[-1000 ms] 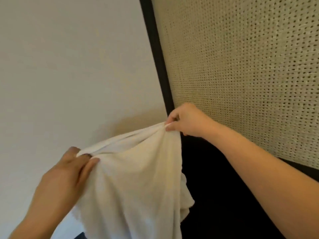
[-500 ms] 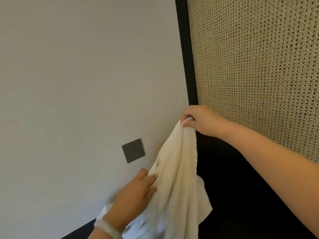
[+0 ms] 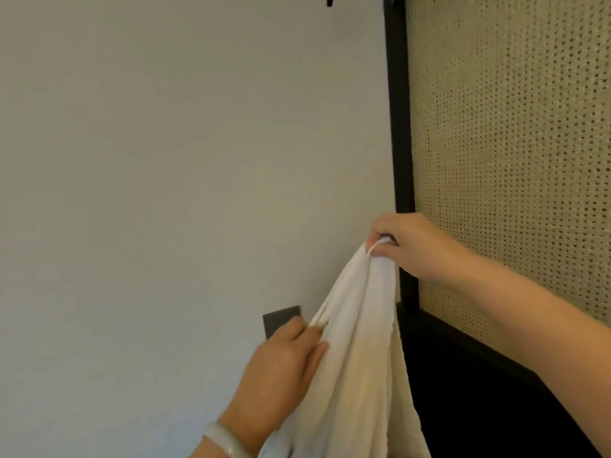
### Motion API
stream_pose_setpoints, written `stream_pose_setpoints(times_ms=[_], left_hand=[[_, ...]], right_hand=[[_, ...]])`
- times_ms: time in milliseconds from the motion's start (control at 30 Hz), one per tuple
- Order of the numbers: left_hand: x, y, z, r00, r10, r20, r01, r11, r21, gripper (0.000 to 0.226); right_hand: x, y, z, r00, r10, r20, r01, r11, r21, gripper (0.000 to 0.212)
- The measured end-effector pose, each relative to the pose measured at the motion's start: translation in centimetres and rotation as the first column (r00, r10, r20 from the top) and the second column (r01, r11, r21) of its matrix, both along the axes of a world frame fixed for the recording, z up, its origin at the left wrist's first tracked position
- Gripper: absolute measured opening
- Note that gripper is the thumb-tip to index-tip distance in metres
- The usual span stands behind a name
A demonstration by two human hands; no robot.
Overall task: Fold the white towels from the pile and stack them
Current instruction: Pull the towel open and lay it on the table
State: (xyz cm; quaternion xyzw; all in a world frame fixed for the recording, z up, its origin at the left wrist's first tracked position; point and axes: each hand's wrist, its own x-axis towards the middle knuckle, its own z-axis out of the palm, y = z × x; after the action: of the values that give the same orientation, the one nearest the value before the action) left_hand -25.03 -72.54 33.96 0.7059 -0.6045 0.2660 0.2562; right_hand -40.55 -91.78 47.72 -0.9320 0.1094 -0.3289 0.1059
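Left of the black frame (image 3: 401, 127), plain wall (image 3: 165, 160) gives open room, with a grey socket plate (image 3: 281, 316) low down. White towel (image 3: 360, 342) hangs bunched and creased just beside the frame. Right hand (image 3: 406, 246) pinches its top corner. Left hand (image 3: 284, 361), below, has fingers curled on a side fold.

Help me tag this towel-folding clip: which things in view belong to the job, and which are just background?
Part of the job: white towel, hanging; right hand, pinching its top; left hand, gripping a fold lower down.
Just background: wall; dark wall plate; cane panel; black frame; bracelet on the left wrist.
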Motion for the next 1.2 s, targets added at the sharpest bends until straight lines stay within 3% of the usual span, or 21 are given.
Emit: stream_pose_setpoints(times_ms=[100, 333, 500, 700, 767, 900, 967, 1067, 1200], left_hand=[[0.8, 1.7, -0.4, 0.998, 0.07, -0.008, -0.07, 0.997, 0.04, 0.045], [0.9, 4.2, -0.7, 0.981, 0.192, 0.005, -0.192, 0.979, -0.063, 0.046], [1.8, 4.0, -3.6, 0.945, 0.327, -0.006, -0.321, 0.931, 0.176, 0.039], [3.7, 4.6, -8.2, 0.864, 0.418, -0.28, -0.286, 0.866, 0.41, 0.041], [4.6, 5.3, -9.3, 0.828, 0.392, -0.401, -0.24, 0.894, 0.378, 0.039], [5.6, 6.5, -8.2, 0.75, 0.276, -0.602, -0.242, 0.96, 0.14, 0.015], [6.6, 7.3, -5.6, 0.792, 0.268, -0.548, -0.304, 0.952, 0.026, 0.011], [8.8, 8.3, 1.7, 0.874, 0.347, -0.34, -0.389, 0.919, -0.06, 0.017], [10.1, 8.1, 15.9, 0.907, 0.417, -0.059, -0.418, 0.87, -0.261, 0.015]], right_hand=[[0.4, 0.6, -0.2, 0.999, 0.036, -0.025, -0.037, 0.999, -0.027, 0.01], [1.3, 1.3, -0.3, 0.996, 0.085, -0.012, -0.086, 0.994, -0.073, 0.01], [2.0, 2.3, -0.4, 0.994, 0.113, -0.014, -0.113, 0.985, -0.127, 0.009], [2.3, 2.3, 0.3, 0.992, 0.095, 0.087, -0.079, 0.982, -0.173, 0.008], [2.3, 1.7, 0.5, 0.99, 0.076, 0.119, -0.057, 0.986, -0.156, 0.008], [2.9, 0.5, 0.4, 0.987, 0.044, 0.155, -0.024, 0.991, -0.131, 0.008], [3.4, -0.7, 0.5, 0.989, -0.007, 0.15, 0.023, 0.994, -0.104, 0.009], [4.2, -3.0, 1.4, 0.984, -0.098, 0.149, 0.106, 0.993, -0.043, 0.007], [5.5, -5.0, 6.3, 0.897, -0.127, 0.424, 0.11, 0.992, 0.064, 0.006]])
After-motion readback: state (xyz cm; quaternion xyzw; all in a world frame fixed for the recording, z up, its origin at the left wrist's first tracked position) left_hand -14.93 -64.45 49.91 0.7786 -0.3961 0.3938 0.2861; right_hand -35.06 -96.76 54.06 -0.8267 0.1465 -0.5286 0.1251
